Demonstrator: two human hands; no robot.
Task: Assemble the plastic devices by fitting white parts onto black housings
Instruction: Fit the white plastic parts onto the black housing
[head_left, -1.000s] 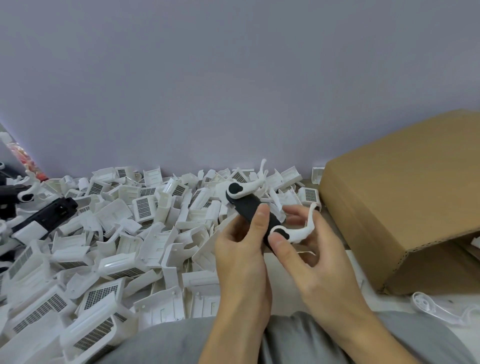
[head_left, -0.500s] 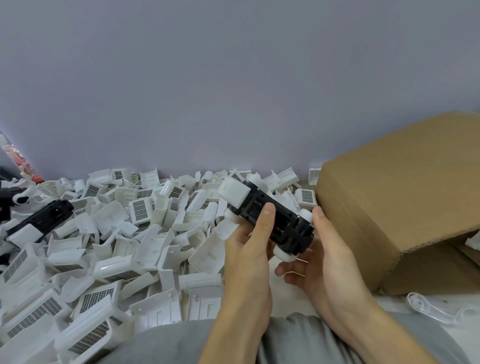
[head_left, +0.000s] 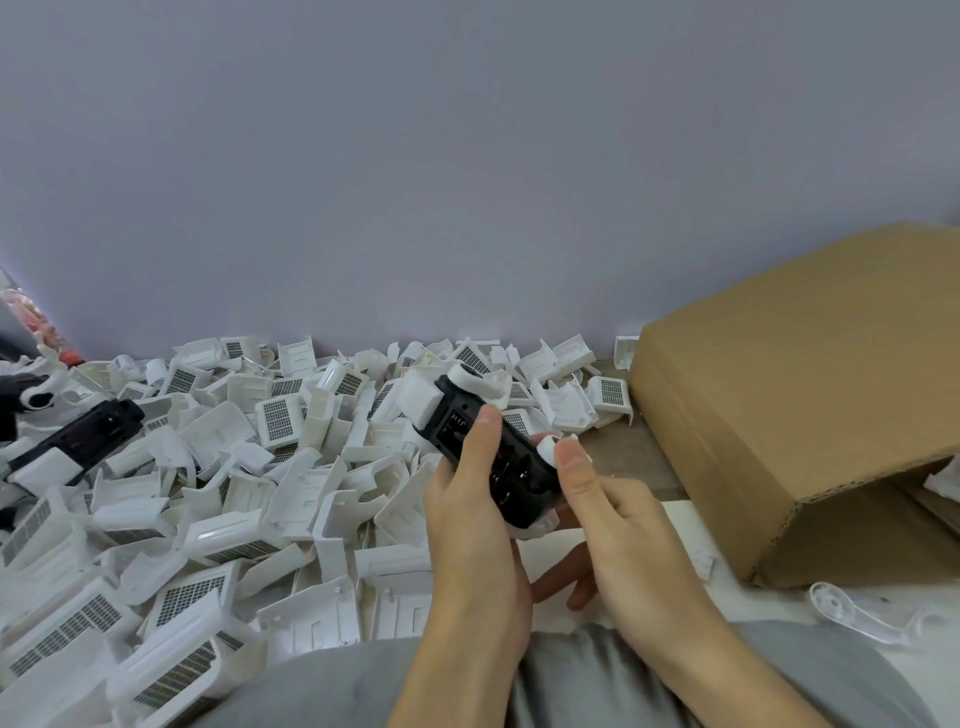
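Both hands hold one black housing (head_left: 511, 470) above the table, its open inner side facing me. A white cap (head_left: 423, 397) sits on its far end and white round pieces show at its sides. My left hand (head_left: 467, 514) grips the housing from the left, thumb lying along its face. My right hand (head_left: 608, 514) holds its near right end, thumb pressing a small white round part (head_left: 546, 448) against the housing. A big pile of white grille parts (head_left: 208, 467) covers the table to the left.
A cardboard box (head_left: 810, 395) lies on its side at the right, its opening facing me. A loose white lever part (head_left: 857, 618) lies in front of it. Assembled black units (head_left: 78, 441) rest at the far left. A grey wall stands behind; my grey-clad lap fills the bottom edge.
The housing has been turned over from its smooth back to its open inner side and lowered slightly. My right thumb has moved up onto the white round part at its right end.
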